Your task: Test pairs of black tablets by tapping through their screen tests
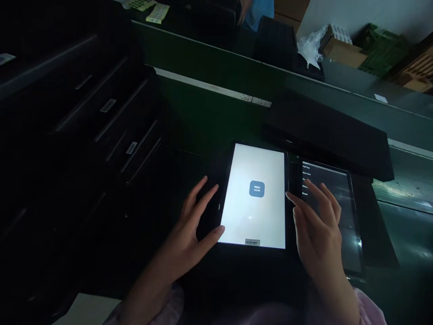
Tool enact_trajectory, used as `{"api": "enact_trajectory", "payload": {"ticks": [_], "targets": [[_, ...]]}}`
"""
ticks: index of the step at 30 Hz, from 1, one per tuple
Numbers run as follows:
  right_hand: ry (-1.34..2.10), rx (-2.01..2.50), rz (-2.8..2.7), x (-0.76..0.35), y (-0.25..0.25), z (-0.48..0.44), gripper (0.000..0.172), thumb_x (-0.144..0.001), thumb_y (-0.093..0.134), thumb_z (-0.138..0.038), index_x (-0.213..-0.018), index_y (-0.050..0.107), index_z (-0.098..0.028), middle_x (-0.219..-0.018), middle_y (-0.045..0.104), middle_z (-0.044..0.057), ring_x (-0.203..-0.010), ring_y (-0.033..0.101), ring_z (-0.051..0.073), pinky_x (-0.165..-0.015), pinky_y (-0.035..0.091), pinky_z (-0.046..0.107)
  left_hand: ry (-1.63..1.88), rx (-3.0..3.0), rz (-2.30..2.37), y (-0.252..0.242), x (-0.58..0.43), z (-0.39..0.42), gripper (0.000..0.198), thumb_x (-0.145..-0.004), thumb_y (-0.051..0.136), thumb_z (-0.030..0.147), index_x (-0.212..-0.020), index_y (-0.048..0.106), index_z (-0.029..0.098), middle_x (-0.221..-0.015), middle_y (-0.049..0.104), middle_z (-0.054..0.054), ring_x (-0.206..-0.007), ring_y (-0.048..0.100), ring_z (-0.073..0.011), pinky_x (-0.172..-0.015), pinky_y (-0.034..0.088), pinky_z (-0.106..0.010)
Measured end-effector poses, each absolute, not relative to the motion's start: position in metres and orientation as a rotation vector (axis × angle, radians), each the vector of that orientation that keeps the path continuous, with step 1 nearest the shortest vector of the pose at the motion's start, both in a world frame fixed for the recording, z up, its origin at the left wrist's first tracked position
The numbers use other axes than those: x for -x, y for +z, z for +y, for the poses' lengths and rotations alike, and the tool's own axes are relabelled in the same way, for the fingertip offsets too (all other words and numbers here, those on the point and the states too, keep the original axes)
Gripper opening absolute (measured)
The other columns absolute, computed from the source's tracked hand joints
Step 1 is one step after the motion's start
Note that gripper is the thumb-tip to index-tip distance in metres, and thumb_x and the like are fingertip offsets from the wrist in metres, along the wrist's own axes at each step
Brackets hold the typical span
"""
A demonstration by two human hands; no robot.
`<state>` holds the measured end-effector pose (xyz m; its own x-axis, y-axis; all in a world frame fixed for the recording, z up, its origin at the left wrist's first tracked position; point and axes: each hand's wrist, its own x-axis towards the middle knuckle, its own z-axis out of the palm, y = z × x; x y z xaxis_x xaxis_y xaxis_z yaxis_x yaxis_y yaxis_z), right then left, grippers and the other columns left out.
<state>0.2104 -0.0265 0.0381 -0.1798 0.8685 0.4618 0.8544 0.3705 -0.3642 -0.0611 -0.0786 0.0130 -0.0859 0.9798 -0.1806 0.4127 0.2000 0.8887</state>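
A tablet (267, 216) with a lit white screen lies in front of me, a blue icon with an equals-like sign at its middle and a small barcode label (252, 242) at its lower edge. My left hand (189, 230) is open at its left side, the thumb at the lower left corner of the screen. On the other side is my right hand (320, 225), its index finger stretched to the tablet's right edge and its other fingers apart. Beneath that hand lies a second tablet (348, 225), its dark screen showing a short text list, partly hidden by the fingers.
Black trays (111, 106) with small white labels are stacked at the left. A long black box (328, 131) lies behind the tablets on the dark green bench (209, 108). Farther back are clear plastic wrap (311, 47), cardboard (345, 52), green crates (382, 49) and part of another person (259, 13).
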Motion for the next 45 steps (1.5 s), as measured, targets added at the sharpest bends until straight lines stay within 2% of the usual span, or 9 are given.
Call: {"api": "enact_trajectory", "payload": {"ticks": [7,14,18,20,25,30,37,41,45], "targets": [[0.003,1.541,-2.085,-0.196,0.035,-0.012,0.034,-0.111,0.046,-0.034,-0.128,0.074,-0.025,-0.163,0.051,0.015,-0.162,0.028,0.045,-0.115,0.040,0.082,1.135,-1.055,1.632,0.017,0.058,-0.073,0.048,-0.097,0.069,0.058,-0.142,0.068,0.040,-0.173,0.046,0.000,-0.164,0.032,-0.0369,-0.133,0.027,-0.063],[0.026,1.549,-2.114,-0.189,0.034,-0.010,0.035,-0.111,0.045,-0.031,-0.132,0.073,-0.025,-0.166,0.047,0.014,-0.164,0.024,0.044,-0.123,0.031,0.082,1.096,-1.066,1.644,0.008,0.065,-0.074,0.045,-0.099,0.066,0.059,-0.140,0.069,0.041,-0.174,0.045,0.001,-0.164,0.033,-0.0373,-0.128,0.039,-0.060],[0.022,1.498,-2.253,-0.188,0.035,-0.009,0.038,-0.110,0.045,-0.028,-0.139,0.069,-0.027,-0.175,0.034,0.010,-0.168,0.008,0.046,-0.124,0.024,0.086,1.064,-1.100,1.625,0.007,0.068,-0.074,0.044,-0.100,0.066,0.058,-0.141,0.069,0.042,-0.175,0.044,0.002,-0.164,0.032,-0.0364,-0.130,0.038,-0.057],[0.012,1.493,-2.272,-0.191,0.037,-0.008,0.037,-0.110,0.045,-0.027,-0.137,0.071,-0.026,-0.175,0.035,0.010,-0.168,0.006,0.047,-0.123,0.023,0.088,1.077,-1.092,1.634,0.007,0.067,-0.074,0.044,-0.100,0.066,0.059,-0.140,0.069,0.042,-0.174,0.044,0.002,-0.164,0.033,-0.0365,-0.130,0.038,-0.056],[-0.008,1.529,-2.146,-0.195,0.041,-0.007,0.035,-0.110,0.046,-0.029,-0.122,0.078,-0.021,-0.165,0.050,0.013,-0.165,0.018,0.047,-0.124,0.028,0.084,1.082,-1.079,1.655,0.008,0.065,-0.073,0.042,-0.099,0.066,0.059,-0.138,0.071,0.043,-0.172,0.047,0.004,-0.164,0.034,-0.0365,-0.130,0.038,-0.057],[0.050,1.488,-2.213,-0.189,0.038,-0.007,0.036,-0.110,0.045,-0.029,-0.132,0.075,-0.025,-0.172,0.041,0.009,-0.168,0.010,0.045,-0.126,0.023,0.085,1.083,-1.102,1.649,0.007,0.067,-0.074,0.041,-0.100,0.065,0.058,-0.139,0.069,0.045,-0.173,0.046,0.004,-0.163,0.035,-0.0358,-0.130,0.038,-0.058],[0.066,1.441,-2.194,-0.189,0.043,-0.011,0.033,-0.109,0.047,-0.024,-0.128,0.075,-0.023,-0.168,0.048,0.010,-0.166,0.018,0.044,-0.124,0.032,0.082,1.099,-1.127,1.683,0.010,0.064,-0.062,0.042,-0.099,0.065,0.056,-0.137,0.069,0.038,-0.169,0.049,-0.001,-0.162,0.038,-0.0363,-0.129,0.039,-0.057],[0.184,1.252,-2.305,-0.173,0.047,-0.020,0.032,-0.108,0.052,-0.022,-0.132,0.072,-0.028,-0.172,0.041,0.005,-0.169,0.012,0.040,-0.123,0.040,0.075,1.030,-1.203,1.656,0.024,0.065,-0.041,0.051,-0.095,0.066,0.052,-0.144,0.062,0.036,-0.173,0.041,-0.004,-0.165,0.031,-0.0353,-0.129,0.039,-0.056],[0.206,1.241,-2.330,-0.162,0.043,-0.023,0.032,-0.107,0.052,-0.021,-0.130,0.073,-0.027,-0.173,0.040,0.005,-0.168,0.009,0.042,-0.120,0.043,0.076,0.898,-1.321,1.670,0.033,0.058,-0.020,0.063,-0.094,0.066,0.054,-0.151,0.052,0.033,-0.179,0.028,-0.009,-0.165,0.029,-0.0388,-0.122,0.047,-0.058]]}}
